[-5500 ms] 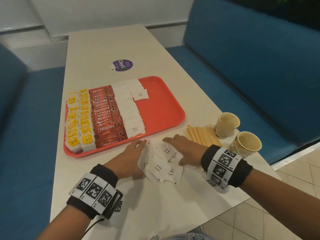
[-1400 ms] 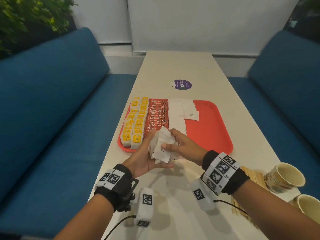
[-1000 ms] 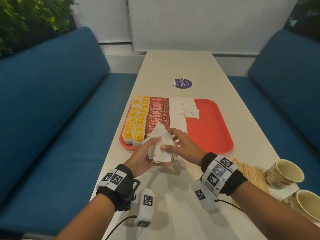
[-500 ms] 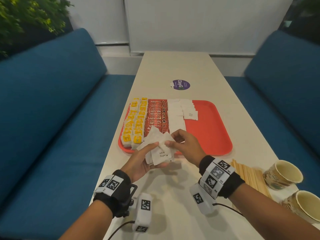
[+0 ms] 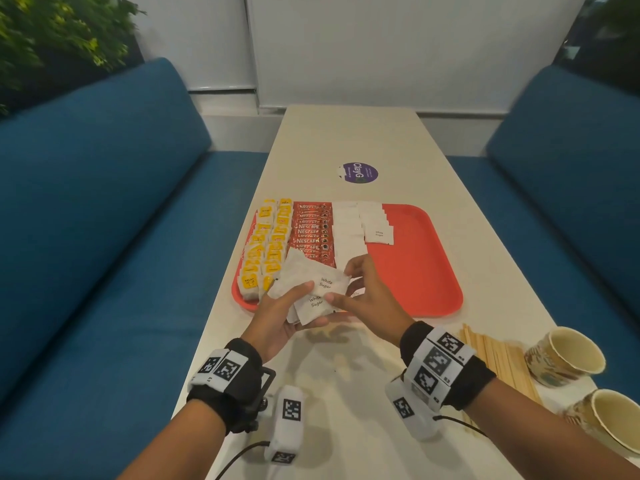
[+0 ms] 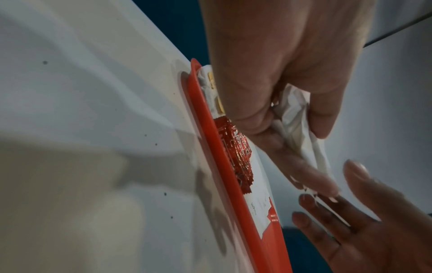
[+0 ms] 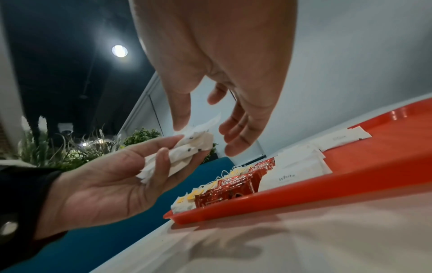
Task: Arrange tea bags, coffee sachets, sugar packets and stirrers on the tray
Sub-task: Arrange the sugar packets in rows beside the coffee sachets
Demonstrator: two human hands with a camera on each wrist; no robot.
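Left hand point(image 5: 277, 317) clamps a loose sugar packets point(image 5: 311, 289) stack above the tray point(image 5: 415, 271) near edge. Right hand point(image 5: 367, 299) seemingly pinches the top one; light, floppy, slippery, so grip edges.

Red tray point(image 5: 419, 268) flat on desk point(image 5: 346, 140). On tray: yellow-tagged tea bags point(image 5: 266, 247) in two rows at left edge; red Nescafe coffee sachets point(image 5: 311, 233) in overlapping column beside them; white sugar packets point(image 5: 349, 230) in column next, shorter second column to right. Loose fan of white sugar packets marked "White Sugar" point(image 5: 313, 292) held above tray's near edge. Wooden stirrers point(image 5: 498, 358) lying bunched on desk, right of tray, off it.
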